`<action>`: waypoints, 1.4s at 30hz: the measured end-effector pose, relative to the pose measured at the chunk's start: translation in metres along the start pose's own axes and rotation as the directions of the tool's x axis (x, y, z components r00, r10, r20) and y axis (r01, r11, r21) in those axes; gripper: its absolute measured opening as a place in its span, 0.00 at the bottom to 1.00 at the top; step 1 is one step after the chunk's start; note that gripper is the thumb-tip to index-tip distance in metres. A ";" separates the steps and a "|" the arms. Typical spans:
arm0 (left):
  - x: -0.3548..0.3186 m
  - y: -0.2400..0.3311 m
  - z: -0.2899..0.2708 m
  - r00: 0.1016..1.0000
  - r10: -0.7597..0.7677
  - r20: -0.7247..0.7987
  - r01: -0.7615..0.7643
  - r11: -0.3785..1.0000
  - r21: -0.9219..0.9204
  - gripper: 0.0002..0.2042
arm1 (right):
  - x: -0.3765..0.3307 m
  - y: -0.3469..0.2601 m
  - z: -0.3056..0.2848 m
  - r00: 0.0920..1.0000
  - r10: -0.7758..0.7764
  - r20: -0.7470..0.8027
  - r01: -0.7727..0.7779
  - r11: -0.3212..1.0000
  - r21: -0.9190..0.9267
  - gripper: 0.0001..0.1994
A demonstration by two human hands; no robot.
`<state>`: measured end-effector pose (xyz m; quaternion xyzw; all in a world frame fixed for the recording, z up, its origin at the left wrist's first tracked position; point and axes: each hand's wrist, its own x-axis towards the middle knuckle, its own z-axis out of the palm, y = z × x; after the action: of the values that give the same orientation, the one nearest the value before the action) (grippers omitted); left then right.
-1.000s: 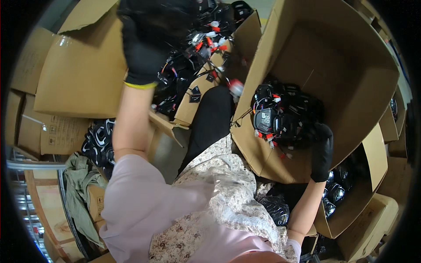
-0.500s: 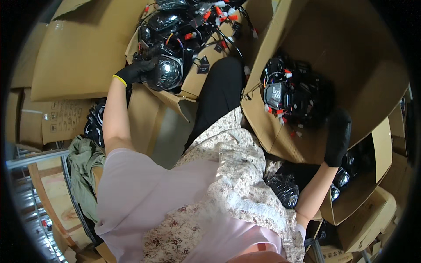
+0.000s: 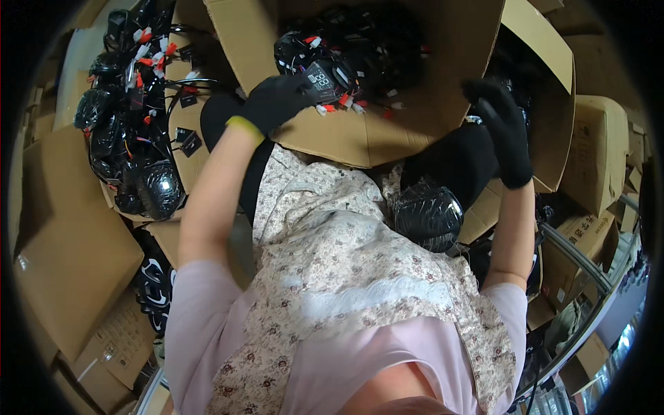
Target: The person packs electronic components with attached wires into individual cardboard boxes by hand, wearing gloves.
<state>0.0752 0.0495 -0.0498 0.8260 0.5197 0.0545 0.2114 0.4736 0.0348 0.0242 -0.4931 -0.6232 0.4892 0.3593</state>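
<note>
My left hand [image 3: 282,104], in a black glove with a yellow cuff, reaches over the near-left edge of an open cardboard box [image 3: 346,142]. Its fingertips meet the left side of a black display unit [image 3: 321,81] with a digit screen; whether they grip it is hidden. More black units with cables and red and white connectors lie deeper in that box. My right hand [image 3: 503,135], also black-gloved, is raised at the box's right side, slightly blurred, its fingers apart and no object visible in them. A plastic-wrapped black unit [image 3: 429,216] rests on my lap.
On the left, a carton holds several wrapped black units [image 3: 158,187] with wires and connectors. A large closed-looking carton [image 3: 76,249] stands beside it. More cartons [image 3: 588,152] and a metal rail [image 3: 574,256] are on the right.
The view has turned toward the right-hand box. My left hand has left the wrapped unit in the left carton and come to the display unit. My right hand stays beside the box, fingers now spread.
</note>
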 end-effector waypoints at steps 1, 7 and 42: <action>0.026 -0.032 0.044 0.995 -0.056 0.088 0.042 0.988 0.149 0.18 | -0.013 -0.008 0.002 0.999 0.037 0.017 -0.035 0.994 -0.108 0.16; 0.117 -0.130 0.183 0.982 -0.102 0.161 0.090 0.993 0.081 0.22 | -0.075 -0.031 0.014 0.989 -0.003 0.150 0.039 0.970 -0.240 0.17; 0.158 -0.025 0.189 0.998 0.004 0.060 -0.010 0.994 0.108 0.13 | -0.074 -0.011 0.029 0.943 -0.262 0.206 0.333 0.769 -0.545 0.15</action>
<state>0.1844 0.1433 -0.2517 0.8394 0.5125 0.0022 0.1813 0.4627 -0.0448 0.0298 -0.4432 -0.8313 0.2442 0.2298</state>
